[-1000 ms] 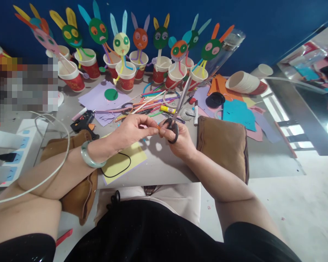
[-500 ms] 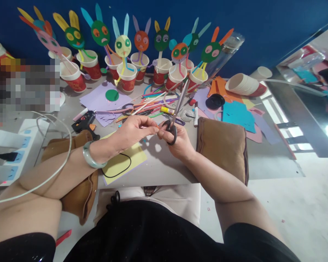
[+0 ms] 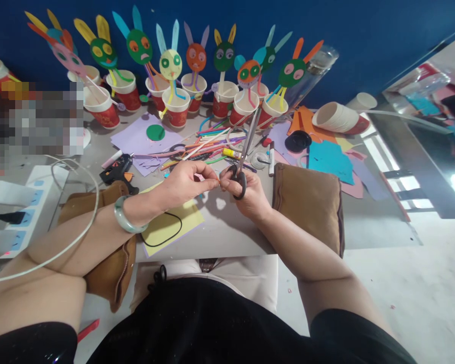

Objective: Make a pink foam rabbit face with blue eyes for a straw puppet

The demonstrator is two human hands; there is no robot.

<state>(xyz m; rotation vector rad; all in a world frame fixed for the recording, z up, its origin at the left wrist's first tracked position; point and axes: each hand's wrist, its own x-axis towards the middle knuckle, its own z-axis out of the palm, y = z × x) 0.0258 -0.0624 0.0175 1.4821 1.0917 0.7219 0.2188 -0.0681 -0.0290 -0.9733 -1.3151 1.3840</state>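
Observation:
A pair of scissors point(image 3: 247, 144) with black handles hangs on the fingers of my right hand point(image 3: 253, 196), its blades pointing up and away from me. My left hand point(image 3: 185, 185) pinches a tiny orange piece point(image 3: 218, 180) between thumb and fingertips, too small to make out well. The fingertips of both hands nearly meet over the table. Under my left wrist, which wears a pale green bangle point(image 3: 123, 215), lies a yellow sheet of paper point(image 3: 187, 221) with a black cord loop point(image 3: 181, 227) on it.
Red paper cups point(image 3: 176, 117) with paper rabbit-like faces line the back. Several pipe cleaners point(image 3: 208, 146) lie in front of them. A glue gun point(image 3: 117, 169) and a power strip point(image 3: 38, 194) are at left. Brown cushions point(image 3: 307, 207) flank me; stacked cups point(image 3: 339, 117) and coloured paper lie right.
My hands have drawn slightly apart, the left moving a little left. The scissors have shifted slightly with my right hand, still held.

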